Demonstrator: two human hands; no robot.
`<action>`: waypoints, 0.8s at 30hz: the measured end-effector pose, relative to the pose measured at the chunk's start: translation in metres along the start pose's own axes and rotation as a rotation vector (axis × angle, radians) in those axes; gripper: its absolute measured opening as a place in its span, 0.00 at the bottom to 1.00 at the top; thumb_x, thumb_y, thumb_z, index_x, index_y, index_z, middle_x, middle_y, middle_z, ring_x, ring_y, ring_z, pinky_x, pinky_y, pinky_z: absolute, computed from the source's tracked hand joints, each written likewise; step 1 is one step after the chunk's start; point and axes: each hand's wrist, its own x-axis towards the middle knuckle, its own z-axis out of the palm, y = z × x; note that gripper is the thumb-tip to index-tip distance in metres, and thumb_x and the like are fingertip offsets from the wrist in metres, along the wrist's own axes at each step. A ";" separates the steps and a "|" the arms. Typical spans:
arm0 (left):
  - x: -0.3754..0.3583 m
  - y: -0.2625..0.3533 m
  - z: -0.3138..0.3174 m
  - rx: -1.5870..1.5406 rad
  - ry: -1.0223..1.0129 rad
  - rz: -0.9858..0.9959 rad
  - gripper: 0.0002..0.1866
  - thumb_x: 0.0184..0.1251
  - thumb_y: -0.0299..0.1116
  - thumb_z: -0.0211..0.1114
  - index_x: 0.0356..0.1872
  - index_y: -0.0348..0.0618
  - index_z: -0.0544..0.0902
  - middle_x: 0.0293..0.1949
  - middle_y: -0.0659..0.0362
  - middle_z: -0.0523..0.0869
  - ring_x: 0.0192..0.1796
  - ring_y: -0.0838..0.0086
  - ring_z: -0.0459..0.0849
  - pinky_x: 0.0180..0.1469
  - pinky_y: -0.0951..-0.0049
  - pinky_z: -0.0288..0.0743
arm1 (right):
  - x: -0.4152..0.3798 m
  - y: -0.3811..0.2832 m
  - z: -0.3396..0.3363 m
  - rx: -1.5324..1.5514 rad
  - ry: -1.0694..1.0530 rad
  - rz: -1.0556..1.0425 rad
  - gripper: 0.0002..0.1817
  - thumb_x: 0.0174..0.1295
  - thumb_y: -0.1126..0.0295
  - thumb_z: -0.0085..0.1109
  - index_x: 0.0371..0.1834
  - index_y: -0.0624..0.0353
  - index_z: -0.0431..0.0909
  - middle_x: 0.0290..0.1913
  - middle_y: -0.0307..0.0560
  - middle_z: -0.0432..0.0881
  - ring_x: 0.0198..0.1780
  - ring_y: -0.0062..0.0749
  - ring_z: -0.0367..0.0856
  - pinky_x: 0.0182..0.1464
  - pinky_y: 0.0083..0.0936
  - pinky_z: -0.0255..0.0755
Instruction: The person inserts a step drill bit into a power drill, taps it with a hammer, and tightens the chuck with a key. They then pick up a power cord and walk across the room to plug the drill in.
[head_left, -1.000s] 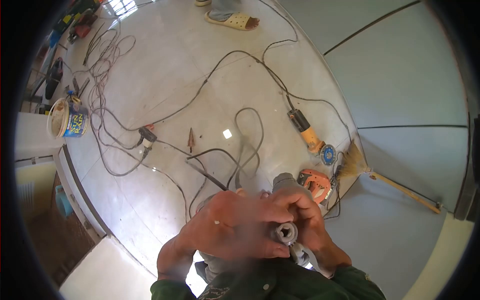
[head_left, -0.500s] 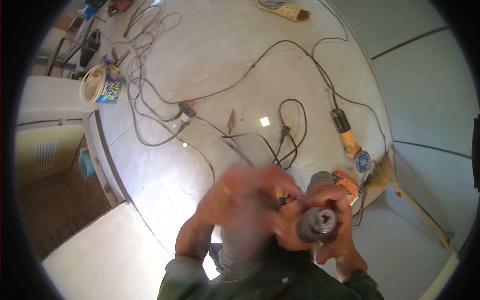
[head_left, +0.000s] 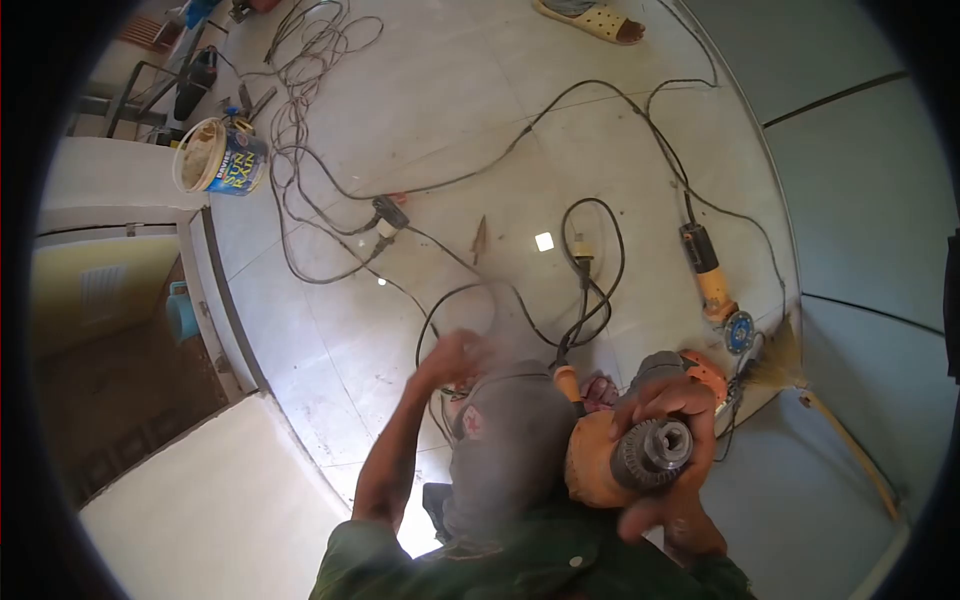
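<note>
An orange power drill [head_left: 597,462] points its grey metal chuck [head_left: 655,452] up toward the camera, in front of my body. My right hand [head_left: 685,420] is wrapped round the chuck end from the right side. My left hand [head_left: 455,358] is out to the left, above the tiled floor and beside my grey-clad knee, blurred by motion; whether it holds anything is hidden. The drill's cord runs from an orange handle end [head_left: 567,383] to a black cable [head_left: 610,300] looped on the floor, with a plug [head_left: 583,250].
An angle grinder [head_left: 711,275] with a blue disc lies right, near a broom [head_left: 845,440]. A trowel-like pointed piece [head_left: 480,240], a cord connector [head_left: 390,217] and tangled wires lie ahead. A paint bucket [head_left: 237,165] stands left. Another person's sandalled foot [head_left: 600,22] is at the top.
My left hand has moved away from the drill, to the left and lower toward the floor. My right hand remains round the chuck. The view has shifted slightly.
</note>
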 end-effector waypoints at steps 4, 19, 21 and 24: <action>0.116 -0.079 -0.002 0.289 0.392 0.015 0.18 0.58 0.43 0.64 0.30 0.34 0.82 0.36 0.44 0.85 0.43 0.51 0.83 0.47 0.58 0.75 | -0.004 0.004 -0.007 -0.095 -0.036 0.000 0.44 0.35 0.51 0.82 0.49 0.68 0.68 0.41 0.56 0.77 0.38 0.39 0.81 0.40 0.31 0.76; 0.121 -0.026 -0.011 -0.461 0.342 -0.199 0.14 0.54 0.35 0.66 0.36 0.35 0.80 0.32 0.51 0.82 0.36 0.65 0.82 0.39 0.68 0.75 | 0.004 0.009 0.001 -0.155 0.119 0.025 0.43 0.52 0.42 0.67 0.55 0.70 0.64 0.42 0.57 0.77 0.41 0.39 0.81 0.44 0.34 0.76; 0.086 0.026 -0.031 -0.907 0.196 -0.214 0.12 0.58 0.31 0.64 0.39 0.34 0.77 0.32 0.54 0.82 0.34 0.71 0.82 0.36 0.75 0.74 | 0.013 0.011 0.001 -0.010 0.060 0.092 0.44 0.52 0.40 0.65 0.56 0.70 0.65 0.43 0.57 0.77 0.45 0.39 0.79 0.49 0.35 0.74; 0.045 0.134 -0.071 -1.024 0.212 -0.080 0.13 0.58 0.27 0.67 0.41 0.37 0.74 0.34 0.55 0.82 0.37 0.71 0.83 0.39 0.73 0.76 | 0.004 0.006 -0.003 0.051 0.064 0.244 0.44 0.52 0.38 0.62 0.57 0.70 0.66 0.45 0.56 0.77 0.49 0.40 0.77 0.55 0.38 0.69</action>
